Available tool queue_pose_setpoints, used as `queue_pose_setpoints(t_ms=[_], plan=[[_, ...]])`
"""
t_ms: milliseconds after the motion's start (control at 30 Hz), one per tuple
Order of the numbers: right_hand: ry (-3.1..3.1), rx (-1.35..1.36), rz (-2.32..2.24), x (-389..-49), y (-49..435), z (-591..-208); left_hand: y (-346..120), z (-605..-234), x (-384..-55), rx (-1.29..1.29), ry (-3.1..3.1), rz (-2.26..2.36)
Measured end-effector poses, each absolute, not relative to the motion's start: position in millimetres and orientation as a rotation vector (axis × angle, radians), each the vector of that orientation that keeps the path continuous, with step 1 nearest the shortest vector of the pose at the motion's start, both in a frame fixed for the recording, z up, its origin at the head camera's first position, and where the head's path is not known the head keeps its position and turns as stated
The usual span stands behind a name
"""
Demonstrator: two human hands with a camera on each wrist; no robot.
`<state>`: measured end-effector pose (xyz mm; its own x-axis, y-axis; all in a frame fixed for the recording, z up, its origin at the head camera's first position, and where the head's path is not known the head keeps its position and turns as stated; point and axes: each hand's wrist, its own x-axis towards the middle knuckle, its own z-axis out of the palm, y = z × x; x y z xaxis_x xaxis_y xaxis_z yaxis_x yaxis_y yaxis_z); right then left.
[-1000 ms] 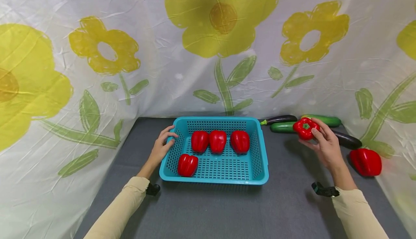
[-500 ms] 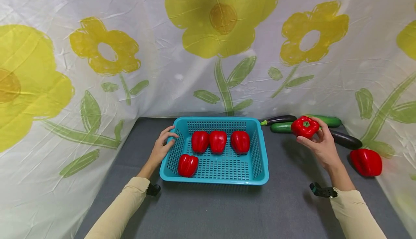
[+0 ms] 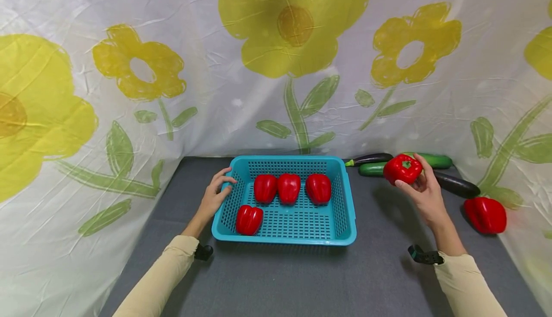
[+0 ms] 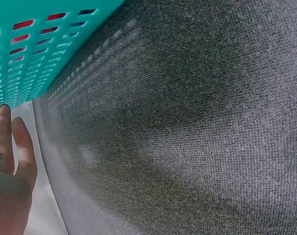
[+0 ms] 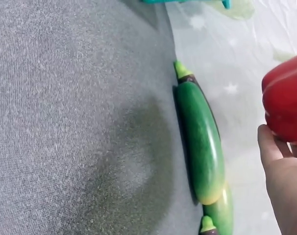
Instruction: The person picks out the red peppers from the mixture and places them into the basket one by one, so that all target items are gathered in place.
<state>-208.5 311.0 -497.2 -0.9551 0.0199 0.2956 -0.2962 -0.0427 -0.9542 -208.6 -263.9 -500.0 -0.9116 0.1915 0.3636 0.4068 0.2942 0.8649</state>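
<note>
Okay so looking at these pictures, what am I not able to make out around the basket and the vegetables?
Head view: part of the farther zucchini, hidden behind the held red pepper.
Right wrist view: the rest of the held red pepper and of the right hand, cut off by the right edge.
Left wrist view: most of the peppers inside, hidden by the side of the basket, itself cut off by the top and left edges.

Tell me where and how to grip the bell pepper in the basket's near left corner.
Grip the red bell pepper across its rounded middle, probably best from above right: the basket walls off its left and near sides, leaving its right side open.
</note>
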Motion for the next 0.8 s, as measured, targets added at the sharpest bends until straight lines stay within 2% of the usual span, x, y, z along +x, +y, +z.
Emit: queue_pose_setpoints(t_ms=[333,500,667,800], plan=[[-1.978,0.304,2.133,-208.4,307.7,-497.8,-272.6,-525.4,-219.7,-0.555,-2.349,-1.636],[-1.892,0.301,2.256,-205.5,304.4,-495.6,-270.9,-520.0,-218.7,-0.556,-2.354,-1.626],[-1.815,0.223,2.338,-204.0,300.3,-494.5,-263.3,-497.7,-208.9,-0.562,-2.375,-1.628],[-1.907,0.14,2.226,-206.4,295.8,-494.4,-267.8,-511.1,-214.1,-0.569,-2.36,-1.617]])
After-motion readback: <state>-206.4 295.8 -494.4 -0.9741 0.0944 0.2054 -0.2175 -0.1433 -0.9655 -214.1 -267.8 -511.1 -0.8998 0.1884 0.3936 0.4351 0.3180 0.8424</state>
